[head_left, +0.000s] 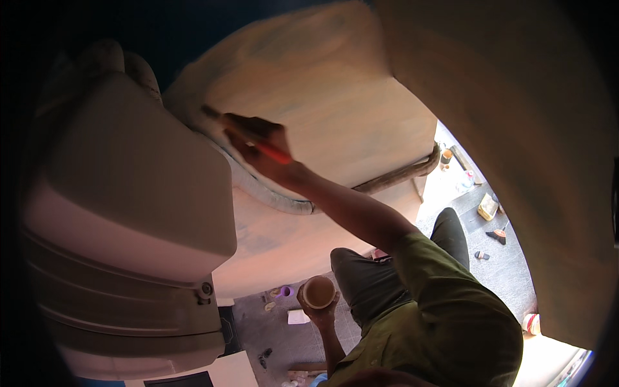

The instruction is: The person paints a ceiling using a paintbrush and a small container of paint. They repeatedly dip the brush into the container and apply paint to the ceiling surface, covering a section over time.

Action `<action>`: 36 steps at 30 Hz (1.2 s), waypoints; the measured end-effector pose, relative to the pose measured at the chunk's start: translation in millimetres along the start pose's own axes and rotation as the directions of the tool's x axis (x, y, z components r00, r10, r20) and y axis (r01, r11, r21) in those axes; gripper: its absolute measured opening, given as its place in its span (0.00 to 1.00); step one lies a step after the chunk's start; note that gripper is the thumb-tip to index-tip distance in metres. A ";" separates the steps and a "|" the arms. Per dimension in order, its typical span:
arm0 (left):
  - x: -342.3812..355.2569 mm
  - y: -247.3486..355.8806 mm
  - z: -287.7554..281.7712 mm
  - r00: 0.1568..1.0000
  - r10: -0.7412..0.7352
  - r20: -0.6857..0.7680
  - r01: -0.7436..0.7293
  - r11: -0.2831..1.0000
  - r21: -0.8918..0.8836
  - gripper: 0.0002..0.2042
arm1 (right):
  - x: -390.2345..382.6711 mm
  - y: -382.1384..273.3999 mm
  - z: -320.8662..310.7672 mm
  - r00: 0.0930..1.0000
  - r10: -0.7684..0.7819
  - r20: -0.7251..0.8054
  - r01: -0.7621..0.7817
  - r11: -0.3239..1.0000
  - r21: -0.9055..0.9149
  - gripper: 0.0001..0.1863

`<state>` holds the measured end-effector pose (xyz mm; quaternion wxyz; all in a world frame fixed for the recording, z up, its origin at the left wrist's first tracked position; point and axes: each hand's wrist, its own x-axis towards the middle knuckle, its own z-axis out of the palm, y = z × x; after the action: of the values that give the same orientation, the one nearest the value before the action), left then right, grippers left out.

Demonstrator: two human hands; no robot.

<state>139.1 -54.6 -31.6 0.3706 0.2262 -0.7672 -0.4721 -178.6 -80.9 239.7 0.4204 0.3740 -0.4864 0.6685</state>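
My right hand [261,142], blurred by motion, grips a paintbrush [277,153] with a red handle. Its dark bristles are against or very close to a curved, mottled peach-painted surface [329,97], beside a tube-like rounded edge [251,180]. Lower down, my left hand [320,315] holds a round cup [318,290] of tan, muddy-looking content. My right forearm reaches across the middle of the view from an olive sleeve.
A pale moulded housing [129,168] fills the left side. A dark curved wall [503,129] arches over the right. On the grey floor [264,329] lie a purple container [285,291], a white block [298,317], a yellowish tub [488,206] and several small items. A dark branch-like bar [387,177] runs below the painted panel.
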 end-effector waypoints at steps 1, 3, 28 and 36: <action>0.5 -1.6 0.4 1.000 0.007 -0.015 -0.007 1.000 0.012 0.42 | 1.1 5.2 17.3 1.000 0.000 0.009 0.000 1.000 -0.011 0.17; 2.6 5.1 0.2 0.998 0.052 -0.028 -0.051 0.997 0.065 0.42 | 5.0 13.2 41.3 0.997 0.052 0.062 -0.055 0.998 0.036 0.17; 11.3 -1.7 5.9 1.000 0.019 0.024 -0.020 0.999 0.044 0.42 | 23.2 27.7 -91.8 0.986 0.044 -0.162 -0.079 0.973 -0.217 0.14; -5.9 -14.1 -10.1 0.998 0.011 -0.059 -0.009 0.999 0.036 0.43 | 38.7 14.7 31.9 0.997 -0.071 0.025 0.073 0.991 -0.109 0.13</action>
<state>150.7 -62.5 -43.5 0.3915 0.2430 -0.7653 -0.4495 -203.5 -106.5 277.8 0.4592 0.3746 -0.5129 0.6212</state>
